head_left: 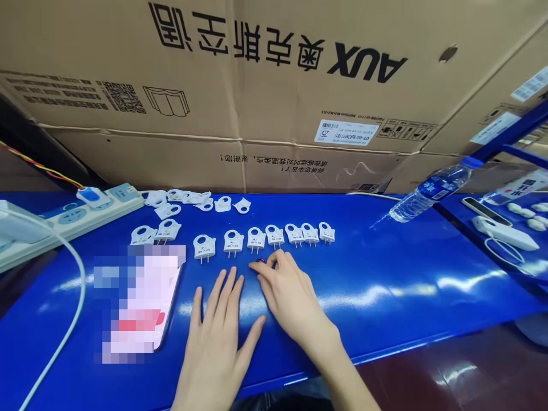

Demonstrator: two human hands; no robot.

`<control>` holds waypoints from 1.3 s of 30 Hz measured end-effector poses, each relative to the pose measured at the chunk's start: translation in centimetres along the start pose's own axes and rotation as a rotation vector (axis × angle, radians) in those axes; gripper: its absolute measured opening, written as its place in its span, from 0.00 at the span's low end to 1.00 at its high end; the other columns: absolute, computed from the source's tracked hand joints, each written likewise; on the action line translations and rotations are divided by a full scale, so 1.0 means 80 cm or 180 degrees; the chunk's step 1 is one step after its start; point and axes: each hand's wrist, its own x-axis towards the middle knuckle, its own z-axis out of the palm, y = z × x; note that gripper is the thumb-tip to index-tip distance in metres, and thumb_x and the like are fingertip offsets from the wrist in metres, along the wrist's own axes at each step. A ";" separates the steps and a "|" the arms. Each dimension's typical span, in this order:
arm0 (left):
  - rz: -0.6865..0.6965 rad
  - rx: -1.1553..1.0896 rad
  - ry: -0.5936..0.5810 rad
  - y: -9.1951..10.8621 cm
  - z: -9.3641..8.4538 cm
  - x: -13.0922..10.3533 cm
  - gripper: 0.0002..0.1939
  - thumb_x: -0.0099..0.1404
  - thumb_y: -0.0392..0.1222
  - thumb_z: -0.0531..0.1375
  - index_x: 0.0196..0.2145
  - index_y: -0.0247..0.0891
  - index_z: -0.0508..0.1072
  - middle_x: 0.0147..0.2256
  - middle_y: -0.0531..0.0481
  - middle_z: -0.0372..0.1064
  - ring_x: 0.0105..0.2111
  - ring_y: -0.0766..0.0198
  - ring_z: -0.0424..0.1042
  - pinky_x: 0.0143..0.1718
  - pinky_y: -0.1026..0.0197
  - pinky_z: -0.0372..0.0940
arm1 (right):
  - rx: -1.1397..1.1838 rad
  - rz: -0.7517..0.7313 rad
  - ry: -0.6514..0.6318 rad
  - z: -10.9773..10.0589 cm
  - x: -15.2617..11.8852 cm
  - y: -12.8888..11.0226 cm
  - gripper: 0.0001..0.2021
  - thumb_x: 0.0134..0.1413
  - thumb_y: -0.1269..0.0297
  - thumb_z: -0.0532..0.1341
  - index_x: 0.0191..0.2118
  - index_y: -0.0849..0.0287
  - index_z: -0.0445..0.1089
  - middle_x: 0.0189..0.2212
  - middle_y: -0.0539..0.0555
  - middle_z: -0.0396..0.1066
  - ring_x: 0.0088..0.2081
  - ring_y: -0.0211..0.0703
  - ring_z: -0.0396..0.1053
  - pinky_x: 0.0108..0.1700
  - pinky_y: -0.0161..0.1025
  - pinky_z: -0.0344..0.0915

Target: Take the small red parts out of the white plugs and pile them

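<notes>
My left hand [216,328] lies flat on the blue table with its fingers spread, holding nothing. Beside it, my right hand [291,291] is closed in a pinch at the tabletop. Between its thumb and finger shows a small dark piece with a red part [261,261], mostly hidden. Just beyond the hands, several white plugs with ring-shaped grips form a row, prongs toward me; one plug [233,244] stands past my left fingertips and another plug [274,236] is nearest my right knuckles. Farther back lie loose white ring-shaped covers [222,204].
A phone [171,297], partly pixelated, lies left of my hands. Further left are a power strip [94,214] and a white cable [79,302]. A large cardboard box [274,103] walls off the back. A water bottle [432,191] lies at the right.
</notes>
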 end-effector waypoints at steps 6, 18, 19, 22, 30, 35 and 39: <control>0.0021 0.0047 -0.0018 0.003 -0.003 0.003 0.33 0.76 0.57 0.50 0.70 0.35 0.57 0.70 0.40 0.60 0.73 0.50 0.53 0.74 0.41 0.39 | 0.0231 0.0068 0.0213 -0.010 -0.028 0.027 0.17 0.72 0.64 0.57 0.62 0.49 0.69 0.52 0.58 0.68 0.49 0.48 0.71 0.47 0.45 0.74; -0.0017 -0.0040 -0.0091 0.003 -0.004 0.002 0.33 0.75 0.56 0.51 0.70 0.37 0.58 0.70 0.40 0.59 0.72 0.48 0.53 0.74 0.38 0.42 | -0.0040 -0.0019 -0.0026 -0.003 -0.009 0.013 0.22 0.69 0.60 0.62 0.65 0.54 0.66 0.50 0.58 0.70 0.50 0.52 0.71 0.46 0.47 0.75; -0.0019 -0.0029 -0.0090 0.003 -0.004 0.002 0.33 0.75 0.56 0.51 0.70 0.37 0.58 0.70 0.40 0.59 0.73 0.48 0.53 0.74 0.38 0.42 | -0.0026 -0.0057 -0.0028 -0.002 -0.009 0.013 0.18 0.69 0.61 0.62 0.62 0.53 0.69 0.49 0.57 0.70 0.49 0.51 0.71 0.45 0.46 0.74; -0.0012 -0.0015 -0.0080 0.002 -0.004 0.002 0.33 0.75 0.56 0.52 0.70 0.36 0.58 0.70 0.40 0.59 0.72 0.48 0.53 0.74 0.38 0.42 | 0.0037 -0.0074 -0.0023 0.000 -0.010 0.016 0.11 0.71 0.63 0.59 0.55 0.52 0.72 0.47 0.55 0.71 0.47 0.47 0.71 0.43 0.42 0.72; -0.0018 -0.0014 -0.0078 0.002 -0.004 0.001 0.34 0.75 0.57 0.51 0.71 0.36 0.57 0.71 0.41 0.57 0.73 0.49 0.52 0.74 0.39 0.40 | 0.0116 0.0217 0.0254 -0.007 -0.007 0.031 0.11 0.73 0.68 0.56 0.50 0.51 0.74 0.48 0.54 0.72 0.47 0.46 0.72 0.40 0.37 0.68; -0.0007 0.0010 -0.0058 0.003 -0.005 0.003 0.34 0.75 0.58 0.51 0.70 0.36 0.58 0.71 0.40 0.58 0.73 0.49 0.52 0.74 0.39 0.41 | 0.0483 0.0226 0.0693 -0.010 -0.012 0.037 0.12 0.74 0.68 0.53 0.48 0.52 0.74 0.47 0.53 0.74 0.46 0.43 0.74 0.45 0.38 0.69; -0.0011 0.0007 -0.0050 0.003 -0.004 0.003 0.34 0.75 0.58 0.51 0.71 0.36 0.57 0.71 0.40 0.58 0.73 0.48 0.53 0.74 0.38 0.42 | 0.0402 0.0583 0.0755 -0.013 -0.023 0.045 0.09 0.73 0.62 0.56 0.51 0.53 0.72 0.45 0.54 0.74 0.44 0.46 0.75 0.43 0.41 0.69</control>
